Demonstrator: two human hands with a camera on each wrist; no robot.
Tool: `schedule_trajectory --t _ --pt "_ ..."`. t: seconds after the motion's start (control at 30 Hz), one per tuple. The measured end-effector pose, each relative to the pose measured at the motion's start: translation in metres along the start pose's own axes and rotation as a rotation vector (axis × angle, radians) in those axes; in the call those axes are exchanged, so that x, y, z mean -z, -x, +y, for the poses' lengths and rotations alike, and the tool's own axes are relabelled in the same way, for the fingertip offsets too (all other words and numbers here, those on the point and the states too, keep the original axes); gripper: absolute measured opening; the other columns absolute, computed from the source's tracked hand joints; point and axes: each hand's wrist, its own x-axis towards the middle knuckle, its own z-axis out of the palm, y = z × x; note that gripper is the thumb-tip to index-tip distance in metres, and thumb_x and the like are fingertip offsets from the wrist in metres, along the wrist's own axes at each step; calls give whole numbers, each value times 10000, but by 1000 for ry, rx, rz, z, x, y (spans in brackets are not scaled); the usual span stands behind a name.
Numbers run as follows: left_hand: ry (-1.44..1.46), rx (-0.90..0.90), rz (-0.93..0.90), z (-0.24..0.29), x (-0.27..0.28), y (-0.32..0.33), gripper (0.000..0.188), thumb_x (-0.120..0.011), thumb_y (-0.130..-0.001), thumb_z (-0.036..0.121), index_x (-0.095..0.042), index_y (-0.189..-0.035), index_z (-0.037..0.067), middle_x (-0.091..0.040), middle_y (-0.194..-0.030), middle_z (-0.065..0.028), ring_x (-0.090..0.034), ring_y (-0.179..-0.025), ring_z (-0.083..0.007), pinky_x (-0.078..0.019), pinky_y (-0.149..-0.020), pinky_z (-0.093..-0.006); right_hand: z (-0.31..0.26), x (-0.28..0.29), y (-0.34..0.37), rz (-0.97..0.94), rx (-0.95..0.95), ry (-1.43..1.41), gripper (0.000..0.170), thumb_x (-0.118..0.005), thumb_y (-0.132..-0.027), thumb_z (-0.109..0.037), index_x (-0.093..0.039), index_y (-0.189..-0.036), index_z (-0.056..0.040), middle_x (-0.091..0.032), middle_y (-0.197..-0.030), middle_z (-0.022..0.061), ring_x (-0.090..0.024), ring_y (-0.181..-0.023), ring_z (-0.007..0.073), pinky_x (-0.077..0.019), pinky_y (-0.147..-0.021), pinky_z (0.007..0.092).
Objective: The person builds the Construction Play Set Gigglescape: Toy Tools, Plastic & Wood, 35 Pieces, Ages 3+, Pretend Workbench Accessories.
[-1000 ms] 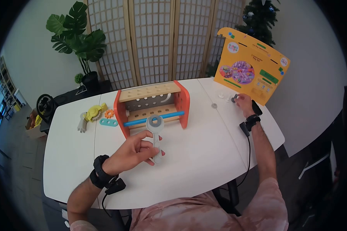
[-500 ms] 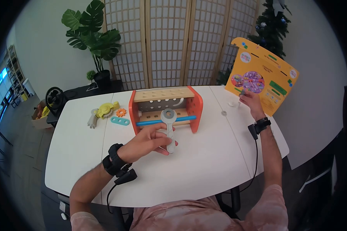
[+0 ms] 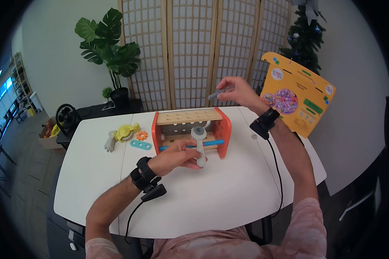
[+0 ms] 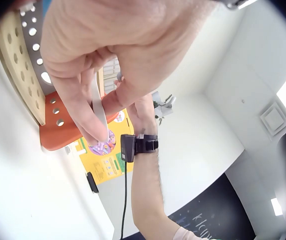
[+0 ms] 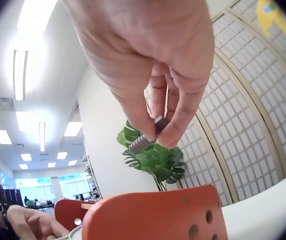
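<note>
So we've got a grey toy wrench (image 3: 200,151) in our left hand (image 3: 173,157), out in front of the toy workbench (image 3: 222,149). Those fingers are closed down to the handle's thickness, thumb on one side and fingertips on the other. Pinching it by the handle leaves the round head uncovered, which is probably why it's held there.

Our right hand (image 3: 240,91) is up above the workbench with a grey threaded bolt (image 5: 142,143). Same deal: fingers nearly together, pinching it at the head end, so the threads stick out bare and angled downward. Looks like a light fingertip grip, which makes sense for something that small.

The blue rod (image 3: 216,142) runs across the front of the workbench, seemingly carried by the side panels. Off to its left on the tabletop (image 3: 229,190) we've got an orange gear (image 3: 141,136) and a teal strip (image 3: 141,145) just beside each other, near a yellow toy piece (image 3: 124,132).
</note>
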Motion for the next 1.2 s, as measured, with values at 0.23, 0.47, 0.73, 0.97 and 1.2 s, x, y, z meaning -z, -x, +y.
schedule_trajectory --t 0.23,0.47,0.73,0.97,1.2 --pt "-1 0 2 5 6 -6 415 -683 -1059 141 -598 -1436 -11 -768 -1211 -104 -774 -1030 -140 -647 -923 -252 -13 -38 -38 -152 202 525 226 -876 -786 -76 -832 -995 -2 -811 -930 131 -771 -843 237 -613 -784 370" --pt "36 6 5 6 13 -16 392 -679 -1066 158 -614 -1407 -25 -768 -1210 -116 -774 -1035 -144 -643 -907 -233 -19 -61 -54 -279 325 653 247 -865 -758 -66 -843 -997 -8 -809 -917 166 -793 -892 320 -635 -844 414" --pt "50 36 29 7 21 -30 333 -669 -1081 155 -655 -1359 -28 -771 -1217 -106 -778 -1029 -149 -647 -910 -228 -11 -67 -54 -416 351 655 285 -865 -765 -83 -857 -1044 -27 -801 -915 185 -770 -820 301 -630 -785 407" --pt "116 90 79 16 18 -33 284 -657 -1096 159 -668 -1299 -39 -739 -1238 -103 -764 -1076 -127 -648 -914 -195 -10 -63 -56 -468 306 606 302 -865 -790 -96 -851 -1081 -17 -809 -937 185 -781 -866 292 -632 -815 410" --pt "171 95 84 13 23 -46 257 -661 -1092 149 -665 -1270 -37 -717 -1240 -136 -759 -1116 -153 -649 -929 -184 -6 -64 -56 -459 289 605 306 -865 -790 -95 -853 -1087 -24 -809 -933 185 -779 -878 293 -627 -824 413"
